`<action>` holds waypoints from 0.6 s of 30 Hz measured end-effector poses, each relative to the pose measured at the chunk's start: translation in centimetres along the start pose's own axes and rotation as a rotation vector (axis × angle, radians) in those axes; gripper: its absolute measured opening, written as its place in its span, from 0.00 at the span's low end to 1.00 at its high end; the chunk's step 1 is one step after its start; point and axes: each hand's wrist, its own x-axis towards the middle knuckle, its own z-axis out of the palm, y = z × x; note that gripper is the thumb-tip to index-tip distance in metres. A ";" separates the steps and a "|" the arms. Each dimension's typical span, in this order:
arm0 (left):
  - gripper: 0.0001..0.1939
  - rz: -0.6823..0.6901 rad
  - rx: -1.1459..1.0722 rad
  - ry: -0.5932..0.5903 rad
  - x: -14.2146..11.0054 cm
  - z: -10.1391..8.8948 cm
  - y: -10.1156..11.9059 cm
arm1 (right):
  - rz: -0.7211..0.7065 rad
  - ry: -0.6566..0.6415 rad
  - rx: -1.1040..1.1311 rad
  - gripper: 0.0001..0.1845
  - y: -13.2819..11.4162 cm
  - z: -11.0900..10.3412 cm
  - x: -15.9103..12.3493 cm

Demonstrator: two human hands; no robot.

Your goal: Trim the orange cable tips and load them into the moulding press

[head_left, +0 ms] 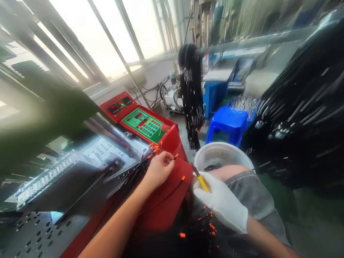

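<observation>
Pinching an orange-tipped cable point(176, 157) near centre with left hand point(160, 169) nearly closed; gripping a yellow-handled tool point(203, 183) right of centre in curled right hand point(224, 204). Cable probably light, flexible; best held behind the tip.

I count two hands: one bare, the left hand point(159, 169), and one in a white glove, the right hand point(221, 202). One yellow-handled tool point(202, 181). One orange-tipped cable point(176, 157) at the left fingertips, one single cable point(183, 178) on the red surface point(163, 207). Two clusters of orange tips: one cluster by the left wrist point(153, 150), one cluster below the glove point(212, 224); tips overlap, can't give a number for either. One bigger orange piece point(182, 235) apart from those. One red console point(174, 138), one green panel point(141, 124), one red knob point(164, 127). One blue stool point(228, 119). One white tub point(197, 157). One narrow hanging black bundle point(190, 88), one large blurred black mass point(307, 122) on the right; strands uncountable in both.
</observation>
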 end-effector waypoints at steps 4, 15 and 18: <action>0.16 -0.038 -0.327 -0.123 -1.7 -0.1 2.0 | -0.071 0.045 -0.021 0.21 0.3 0.3 0.4; 0.11 -0.133 -0.521 -0.164 -2.8 -0.4 3.1 | -0.118 0.115 -0.237 0.26 1.0 1.7 1.0; 0.10 -0.133 -0.547 -0.136 -2.9 -0.5 3.2 | -0.131 0.109 -0.275 0.27 0.7 1.9 1.0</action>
